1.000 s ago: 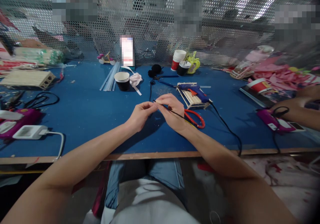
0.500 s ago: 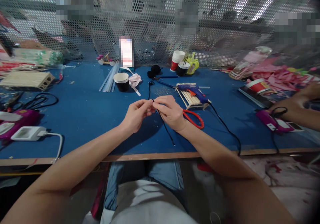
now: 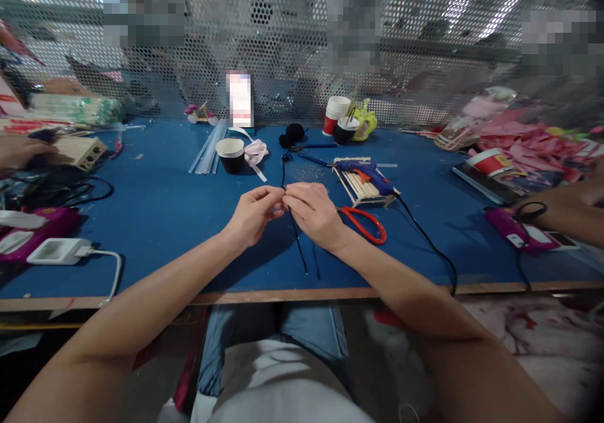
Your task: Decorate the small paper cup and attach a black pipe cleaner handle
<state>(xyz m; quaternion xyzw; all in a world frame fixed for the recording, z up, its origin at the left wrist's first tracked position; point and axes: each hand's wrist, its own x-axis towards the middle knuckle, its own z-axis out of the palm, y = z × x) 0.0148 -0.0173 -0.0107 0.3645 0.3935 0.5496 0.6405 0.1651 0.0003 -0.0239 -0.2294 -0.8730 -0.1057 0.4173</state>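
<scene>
Over the middle of the blue table, my left hand (image 3: 257,212) and my right hand (image 3: 314,212) meet fingertip to fingertip, both pinching a thin black cord (image 3: 298,247). One end of the cord hangs down toward the table's front edge; another stretch runs back toward black pompoms (image 3: 292,135). Where the fingers meet, the cord's shape is hidden. Red-handled scissors (image 3: 365,225) lie just right of my right hand, their blades mostly covered. A blue glue gun (image 3: 365,174) rests on a small wooden stick rack (image 3: 353,187) behind them.
A black cup (image 3: 231,158), pale ribbon (image 3: 256,151) and clear sticks (image 3: 207,149) lie back left. Stacked paper cups (image 3: 336,114) stand behind. Power strips sit at left (image 3: 42,231) and right (image 3: 523,229). Other people's hands reach in at left (image 3: 23,152) and right (image 3: 566,206).
My joined hands have shifted slightly left, and the hanging cord end has swung left. More of the scissors shows. Another person's hand has come in at the far left.
</scene>
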